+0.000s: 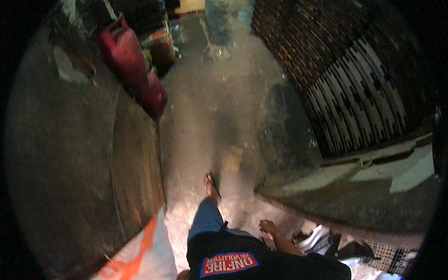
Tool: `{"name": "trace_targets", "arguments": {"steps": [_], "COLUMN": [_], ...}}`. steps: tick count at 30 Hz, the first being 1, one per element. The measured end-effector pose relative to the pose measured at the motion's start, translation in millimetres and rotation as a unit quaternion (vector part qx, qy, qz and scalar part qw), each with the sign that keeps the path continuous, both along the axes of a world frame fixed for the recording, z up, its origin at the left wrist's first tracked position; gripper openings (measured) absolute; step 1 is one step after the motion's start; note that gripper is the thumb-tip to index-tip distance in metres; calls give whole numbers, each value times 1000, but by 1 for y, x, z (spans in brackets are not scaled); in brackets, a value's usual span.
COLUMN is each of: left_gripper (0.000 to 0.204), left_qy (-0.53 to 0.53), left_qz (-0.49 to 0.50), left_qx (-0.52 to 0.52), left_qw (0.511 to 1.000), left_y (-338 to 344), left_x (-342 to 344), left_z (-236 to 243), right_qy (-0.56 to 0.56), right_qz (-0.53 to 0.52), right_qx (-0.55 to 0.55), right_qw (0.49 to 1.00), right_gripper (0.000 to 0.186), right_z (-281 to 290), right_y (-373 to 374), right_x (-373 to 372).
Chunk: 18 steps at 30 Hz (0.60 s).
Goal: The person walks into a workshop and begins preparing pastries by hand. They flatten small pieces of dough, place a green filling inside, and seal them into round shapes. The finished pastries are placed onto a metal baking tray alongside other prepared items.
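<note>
My right hand (269, 227) hangs beside my hip at the lower middle, with its fingers loosely apart and nothing visible in them. A sliver of skin from my left arm (183, 275) shows at the bottom edge, its fingers hidden. I wear a dark printed T-shirt (266, 261) and blue shorts (205, 219). My sandaled foot (210, 185) is forward on the concrete floor (210, 93). Near my left side is a white sack with an orange stripe (149, 247).
A dark wall (65, 177) lines the left, with two red gas cylinders (126, 56) farther along. Tall dark stacks (354, 93) of thin slats or trays stand right, above a ledge (354, 196). Scattered items and a mesh crate (387, 256) lie lower right.
</note>
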State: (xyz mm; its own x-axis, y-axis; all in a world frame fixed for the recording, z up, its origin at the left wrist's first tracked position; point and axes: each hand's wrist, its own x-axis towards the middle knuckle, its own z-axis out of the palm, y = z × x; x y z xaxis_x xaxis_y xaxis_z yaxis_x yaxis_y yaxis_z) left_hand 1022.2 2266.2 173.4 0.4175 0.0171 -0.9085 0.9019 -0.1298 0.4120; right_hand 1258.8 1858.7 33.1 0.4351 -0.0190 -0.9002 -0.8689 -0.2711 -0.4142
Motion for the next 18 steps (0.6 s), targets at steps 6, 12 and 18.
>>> {"name": "trace_targets", "arguments": {"steps": [6, 12, 18], "left_gripper": [47, 47, 47], "left_qy": [-59, -83, -115], "left_qz": [-91, -166, -221], "left_qx": [-31, -12, -60], "left_qw": [994, 983, 967], "left_y": [70, 129, 129], "left_x": [250, 461, 700], "left_z": [-31, -24, -72], "right_qy": [-33, -25, -79], "right_qz": [65, -128, 155], "right_qx": [-48, 38, 48], "right_qw": [996, 991, 984], "right_gripper": [20, 30, 30], "right_z": [-62, 9, -156], "right_y": [-20, 42, -51], "right_x": [134, 323, 493]}}
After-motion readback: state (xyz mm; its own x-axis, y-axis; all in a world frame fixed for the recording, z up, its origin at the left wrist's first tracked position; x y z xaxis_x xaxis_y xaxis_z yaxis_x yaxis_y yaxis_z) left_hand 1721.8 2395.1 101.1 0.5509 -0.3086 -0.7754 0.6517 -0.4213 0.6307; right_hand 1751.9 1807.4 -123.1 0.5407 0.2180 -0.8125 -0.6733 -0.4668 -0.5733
